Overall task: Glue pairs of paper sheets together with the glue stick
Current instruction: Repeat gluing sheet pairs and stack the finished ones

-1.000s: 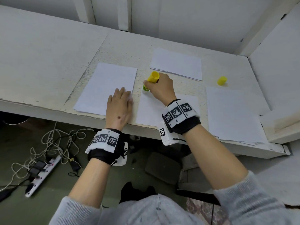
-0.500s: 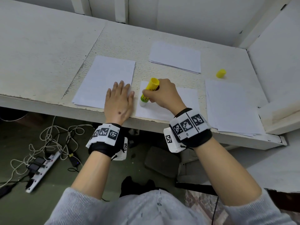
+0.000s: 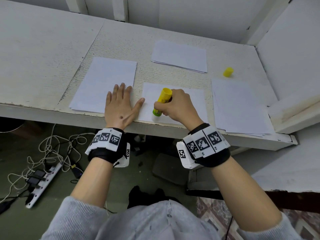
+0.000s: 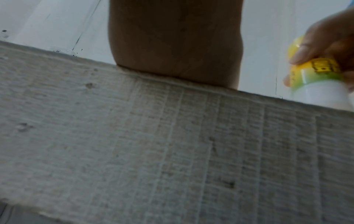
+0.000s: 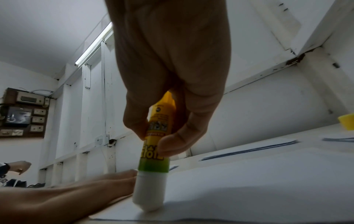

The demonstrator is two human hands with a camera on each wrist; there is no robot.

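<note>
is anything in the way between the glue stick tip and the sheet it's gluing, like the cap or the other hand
Nothing visible. The glue stick, gripped by the right hand, has its white tip on the sheet. The cap lies off to the far right, and the left hand lies flat beside the sheet's left edge.

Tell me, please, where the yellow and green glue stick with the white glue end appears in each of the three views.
Head: centre of the picture, yellow and green glue stick tilted, gripped by the right hand.
Left wrist: far right edge, partly cut off.
Right wrist: centre, lower half, white end pressed on the white paper sheet.
Shared landmark: the right hand's fingers around the stick.
</note>
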